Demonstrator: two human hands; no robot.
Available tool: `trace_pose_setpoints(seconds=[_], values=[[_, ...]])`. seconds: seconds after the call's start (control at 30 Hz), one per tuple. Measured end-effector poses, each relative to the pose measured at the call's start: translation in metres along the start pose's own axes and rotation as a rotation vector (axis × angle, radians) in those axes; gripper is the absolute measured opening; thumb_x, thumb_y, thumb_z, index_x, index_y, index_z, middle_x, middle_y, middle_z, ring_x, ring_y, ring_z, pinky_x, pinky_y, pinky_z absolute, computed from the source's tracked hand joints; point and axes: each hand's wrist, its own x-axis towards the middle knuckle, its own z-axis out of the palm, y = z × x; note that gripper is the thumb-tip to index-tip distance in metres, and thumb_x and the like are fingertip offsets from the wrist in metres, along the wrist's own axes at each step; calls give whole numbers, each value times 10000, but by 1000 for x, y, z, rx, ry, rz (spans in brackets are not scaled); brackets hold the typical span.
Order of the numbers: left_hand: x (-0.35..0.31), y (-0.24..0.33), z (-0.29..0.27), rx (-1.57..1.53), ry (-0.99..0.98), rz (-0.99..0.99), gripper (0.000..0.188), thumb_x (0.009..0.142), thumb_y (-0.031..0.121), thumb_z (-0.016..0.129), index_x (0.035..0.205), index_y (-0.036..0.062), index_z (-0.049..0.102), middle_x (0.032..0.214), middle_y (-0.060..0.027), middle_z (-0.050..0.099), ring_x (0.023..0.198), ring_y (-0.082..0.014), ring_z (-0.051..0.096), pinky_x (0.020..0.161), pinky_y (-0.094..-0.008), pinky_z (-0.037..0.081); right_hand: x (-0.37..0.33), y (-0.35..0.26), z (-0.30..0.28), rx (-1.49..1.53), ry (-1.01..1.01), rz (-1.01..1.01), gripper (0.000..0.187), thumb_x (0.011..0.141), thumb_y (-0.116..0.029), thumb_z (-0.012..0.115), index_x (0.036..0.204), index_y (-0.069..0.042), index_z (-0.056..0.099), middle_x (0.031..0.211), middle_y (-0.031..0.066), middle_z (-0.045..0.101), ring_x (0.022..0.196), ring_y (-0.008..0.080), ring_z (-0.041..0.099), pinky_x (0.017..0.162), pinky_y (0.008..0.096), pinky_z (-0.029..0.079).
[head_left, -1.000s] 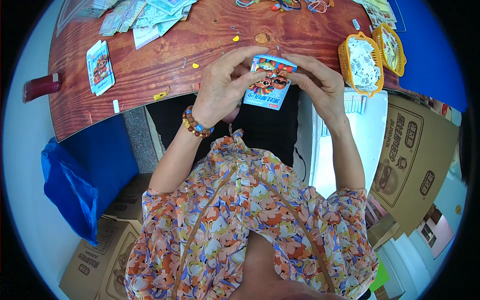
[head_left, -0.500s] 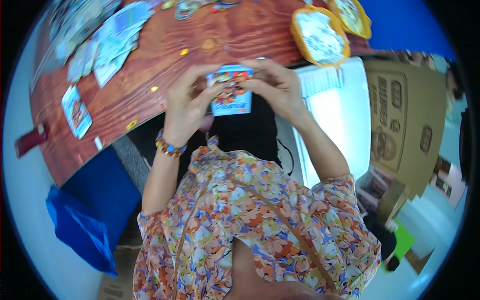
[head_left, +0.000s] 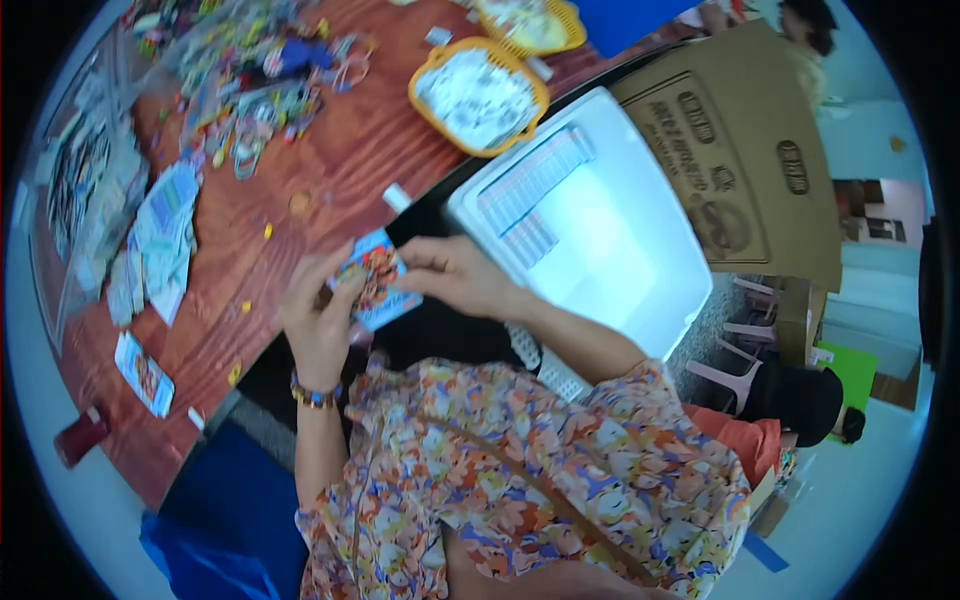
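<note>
Just over the table's near edge I hold a small blue printed packet with a colourful picture on its face. My left hand is closed on its left side, thumb on the front. The fingers of my right hand pinch its right edge. To the right stands a white plastic bin with rows of thin packets lined up along its far left side. A similar packet lies flat on the wooden table at the left.
A yellow basket holds small white pieces, with a second yellow basket behind. Small bagged trinkets and flat printed sleeves cover the far left. A cardboard box stands beyond the bin. A dark red object lies far left.
The view has turned to the right, so more of the bin and baskets shows. Both hands still hold the packet, which now appears tilted; my right fingers have shifted to its edge.
</note>
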Motion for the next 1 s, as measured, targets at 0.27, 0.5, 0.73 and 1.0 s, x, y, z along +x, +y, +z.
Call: trace_pose_setpoints(seconds=[0.27,0.5,0.73,1.0], values=[[-3,12,5,-213,-17,-45,333,847,-40,682,1179,-26,669,1071,-92,626,966,-154,623,816,-256,488,-5,-6,2,17,-10,71,260,973,-165,623,1181,-11,611,977,2,653,904,46,582,796,232,474],[-19,11,2,-129,51,89,282,855,-42,671,1136,-27,693,1014,-92,647,898,-144,626,770,-258,500,-13,-12,18,173,-68,-116,242,968,-171,633,1151,-14,617,951,-8,645,857,43,567,734,225,468],[-27,27,10,-64,-53,80,210,894,11,640,1090,-33,700,1023,-97,663,928,-149,623,825,-267,480,-37,-5,11,114,-84,22,266,966,-125,625,1202,-8,590,1013,8,660,941,48,594,817,242,498],[-31,11,18,-128,-140,-84,374,942,74,620,1309,26,569,1110,-88,666,891,-134,657,781,-261,523,-122,23,-144,-309,507,-82,228,919,-149,634,1100,-21,689,921,66,725,790,98,655,710,255,530]])
